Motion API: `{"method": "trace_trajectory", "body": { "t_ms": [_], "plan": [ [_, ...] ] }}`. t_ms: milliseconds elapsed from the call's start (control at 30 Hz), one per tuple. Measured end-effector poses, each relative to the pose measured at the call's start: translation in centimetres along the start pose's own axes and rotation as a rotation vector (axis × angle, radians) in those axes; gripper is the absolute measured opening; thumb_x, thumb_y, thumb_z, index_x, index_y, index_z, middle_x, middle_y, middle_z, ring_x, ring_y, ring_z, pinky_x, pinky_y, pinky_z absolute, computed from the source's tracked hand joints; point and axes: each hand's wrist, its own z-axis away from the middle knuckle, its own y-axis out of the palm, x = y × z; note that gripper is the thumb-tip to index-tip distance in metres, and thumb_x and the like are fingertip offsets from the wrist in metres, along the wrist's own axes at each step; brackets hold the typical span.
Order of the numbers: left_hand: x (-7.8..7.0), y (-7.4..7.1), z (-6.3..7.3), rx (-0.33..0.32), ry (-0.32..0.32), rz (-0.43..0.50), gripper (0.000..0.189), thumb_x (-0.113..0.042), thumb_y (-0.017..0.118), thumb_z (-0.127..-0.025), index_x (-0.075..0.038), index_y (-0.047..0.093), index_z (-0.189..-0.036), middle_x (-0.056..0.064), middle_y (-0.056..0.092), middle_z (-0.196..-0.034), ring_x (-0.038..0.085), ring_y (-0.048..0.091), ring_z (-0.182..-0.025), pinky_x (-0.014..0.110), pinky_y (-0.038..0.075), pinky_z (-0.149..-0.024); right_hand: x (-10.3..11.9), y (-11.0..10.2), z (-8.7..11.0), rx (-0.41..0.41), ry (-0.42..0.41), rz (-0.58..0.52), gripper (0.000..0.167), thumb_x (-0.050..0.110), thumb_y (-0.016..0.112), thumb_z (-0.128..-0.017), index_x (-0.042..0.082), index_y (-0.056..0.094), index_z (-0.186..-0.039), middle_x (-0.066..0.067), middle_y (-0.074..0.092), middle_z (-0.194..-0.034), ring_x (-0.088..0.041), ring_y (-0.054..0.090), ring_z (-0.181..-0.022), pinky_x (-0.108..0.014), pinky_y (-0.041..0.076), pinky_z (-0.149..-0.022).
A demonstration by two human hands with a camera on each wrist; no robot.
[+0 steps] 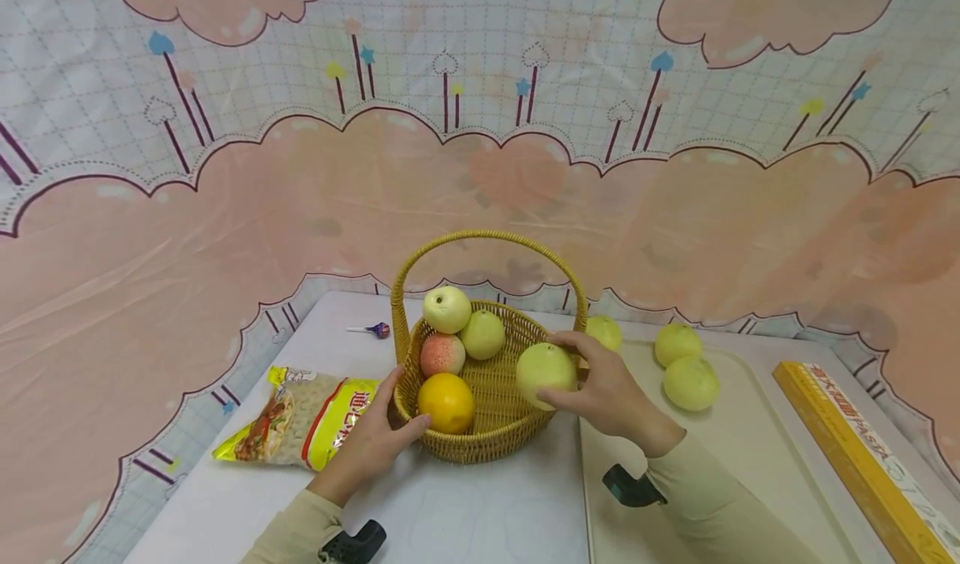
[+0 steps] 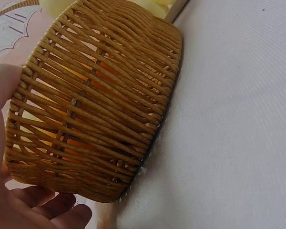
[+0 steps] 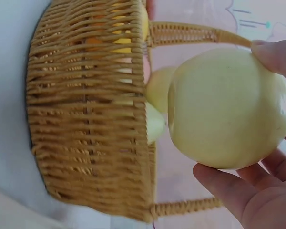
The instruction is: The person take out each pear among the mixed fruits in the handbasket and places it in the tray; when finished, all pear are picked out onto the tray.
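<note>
A wicker basket (image 1: 487,447) with a tall arched handle stands on the table. Inside it are an orange (image 1: 446,403), a pinkish-red peach-like fruit (image 1: 442,355) and two pale green round fruits (image 1: 482,335), one piled higher than the other. My left hand (image 1: 375,435) holds the basket's left side, thumb at the rim and fingers around the outer wall. Over the basket's right part, my right hand (image 1: 607,385) grips another pale green round fruit (image 3: 229,109) between thumb and fingers. In the right wrist view this fruit sits above rim level.
Right of the basket lies a beige tray (image 1: 720,497) with several more pale green fruits (image 1: 692,383) toward its back. Beyond it is a long yellow box (image 1: 855,456). A yellow food packet (image 1: 300,418) and a lollipop (image 1: 380,330) lie on the left.
</note>
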Motion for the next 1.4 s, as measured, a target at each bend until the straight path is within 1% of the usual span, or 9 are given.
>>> {"method": "trace_trajectory", "body": {
  "t_ms": [100,233,400,533,733,800,1000,1133,1400],
  "plan": [
    [0.0,0.0,0.0,0.001,-0.006,-0.005,0.098,-0.044,0.071,-0.092,-0.012,0.010,-0.161,0.019,0.015,-0.164,0.039,0.017,-0.149,0.057,0.014,-0.118,-0.2,-0.8,0.7,-0.011,0.000,-0.022,0.061,0.010,0.086,-0.079,-0.002,0.055,-0.130,-0.014,0.059,-0.125,-0.031,0.058,-0.112,-0.043,0.057,-0.088],
    [-0.1,0.0,0.1,0.001,-0.004,-0.003,0.097,-0.043,0.071,-0.092,-0.011,0.011,-0.161,0.020,0.016,-0.164,0.040,0.018,-0.148,0.057,0.015,-0.118,-0.5,-1.6,1.7,-0.037,0.011,-0.017,0.060,0.007,0.087,-0.077,0.000,0.056,-0.128,-0.012,0.060,-0.122,-0.031,0.057,-0.114,-0.040,0.058,-0.086],
    [-0.3,-0.1,0.3,0.000,-0.002,0.004,0.095,-0.041,0.071,-0.092,-0.012,0.012,-0.161,0.021,0.016,-0.164,0.041,0.019,-0.148,0.056,0.016,-0.118,-1.0,-2.4,3.0,-0.076,0.014,0.010,0.058,0.007,0.088,-0.076,0.000,0.057,-0.125,-0.012,0.061,-0.121,-0.032,0.057,-0.114,-0.040,0.058,-0.083],
    [-0.3,-0.1,0.2,0.001,-0.002,0.005,0.095,-0.041,0.071,-0.092,-0.012,0.012,-0.161,0.021,0.015,-0.164,0.040,0.019,-0.148,0.056,0.015,-0.118,-1.4,-2.9,3.8,-0.090,0.004,0.025,0.058,0.007,0.088,-0.076,-0.001,0.057,-0.124,-0.011,0.061,-0.121,-0.028,0.057,-0.112,-0.038,0.059,-0.081],
    [-0.2,-0.1,0.2,-0.002,0.001,0.004,0.095,-0.041,0.071,-0.092,-0.012,0.012,-0.161,0.021,0.016,-0.164,0.041,0.019,-0.147,0.057,0.016,-0.118,-2.1,-3.6,4.7,-0.118,-0.008,0.046,0.060,0.005,0.088,-0.075,0.000,0.056,-0.125,-0.014,0.061,-0.125,-0.016,0.056,-0.113,-0.031,0.059,-0.080],
    [-0.2,-0.1,0.2,-0.003,0.002,0.003,0.095,-0.042,0.071,-0.092,-0.011,0.012,-0.161,0.021,0.016,-0.164,0.041,0.019,-0.148,0.057,0.015,-0.118,-2.3,-3.8,4.9,-0.129,0.000,0.050,0.059,0.005,0.088,-0.075,0.000,0.057,-0.125,-0.015,0.060,-0.126,-0.015,0.056,-0.113,-0.031,0.059,-0.079],
    [-0.3,-0.1,0.2,0.000,-0.004,0.011,0.096,-0.042,0.071,-0.092,-0.012,0.012,-0.161,0.021,0.016,-0.164,0.041,0.019,-0.148,0.057,0.014,-0.118,-3.0,-4.3,5.5,-0.139,0.054,0.079,0.057,0.006,0.087,-0.076,-0.003,0.057,-0.124,-0.016,0.060,-0.124,-0.029,0.057,-0.113,-0.033,0.059,-0.078],
    [-0.3,-0.1,0.2,0.000,-0.012,-0.002,0.096,-0.043,0.071,-0.092,-0.012,0.012,-0.161,0.021,0.016,-0.164,0.041,0.018,-0.148,0.058,0.014,-0.117,-3.6,-4.6,6.0,-0.137,0.103,0.109,0.056,0.008,0.086,-0.078,-0.004,0.056,-0.124,-0.017,0.061,-0.122,-0.036,0.057,-0.115,-0.037,0.059,-0.079],
    [-0.2,-0.1,0.2,0.002,-0.009,-0.005,0.096,-0.044,0.070,-0.092,-0.013,0.011,-0.161,0.021,0.016,-0.164,0.041,0.019,-0.148,0.058,0.015,-0.117,-4.7,-4.8,6.9,-0.146,0.172,0.179,0.057,0.014,0.087,-0.079,-0.005,0.056,-0.123,-0.019,0.063,-0.121,-0.038,0.058,-0.114,-0.039,0.057,-0.077]
  ]
}}
